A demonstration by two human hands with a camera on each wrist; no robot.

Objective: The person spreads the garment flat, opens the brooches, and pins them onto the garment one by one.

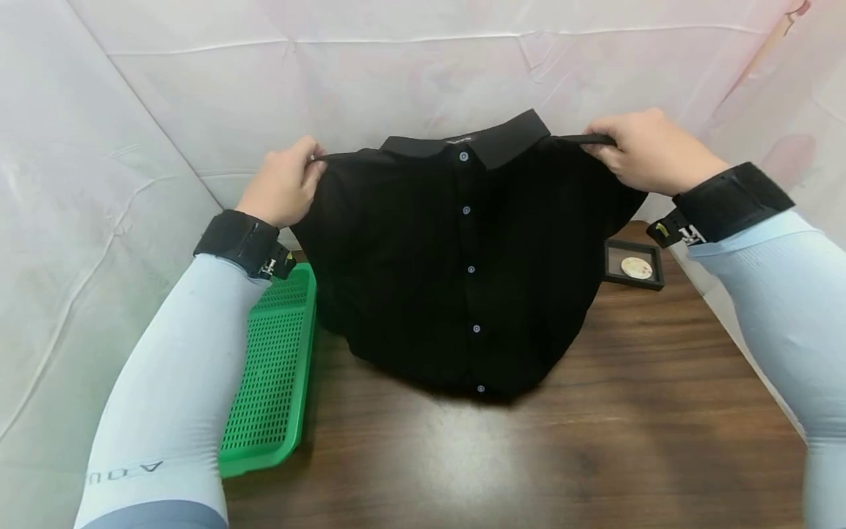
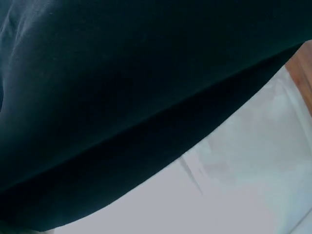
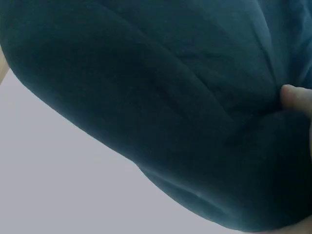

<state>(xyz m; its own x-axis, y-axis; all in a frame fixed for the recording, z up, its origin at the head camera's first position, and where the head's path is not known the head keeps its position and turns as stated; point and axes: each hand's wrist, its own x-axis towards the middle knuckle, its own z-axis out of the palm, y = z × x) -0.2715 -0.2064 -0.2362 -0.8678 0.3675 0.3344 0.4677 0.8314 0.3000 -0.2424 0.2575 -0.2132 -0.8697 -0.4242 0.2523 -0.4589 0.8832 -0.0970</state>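
Note:
A black button-up shirt (image 1: 410,257) with a collar and a row of light buttons hangs between both hands, its front facing me. My left hand (image 1: 284,180) pinches it at the shoulder on the left. On the opposite shoulder, my right hand (image 1: 648,150) grips the cloth between thumb and fingers. The shirt's lower part droops in a rounded fold over the table. Dark cloth (image 2: 122,87) fills most of the left wrist view, where the hand is hidden. In the right wrist view a thumb (image 3: 296,97) presses into the fabric (image 3: 146,107).
A green perforated basket (image 1: 300,382) stands at the left of the brown wooden table (image 1: 595,426), partly behind my left arm. At the right back lies a small black tray (image 1: 615,270) with a round pale disc (image 1: 637,267). White sheeting (image 1: 410,81) encloses the back and sides.

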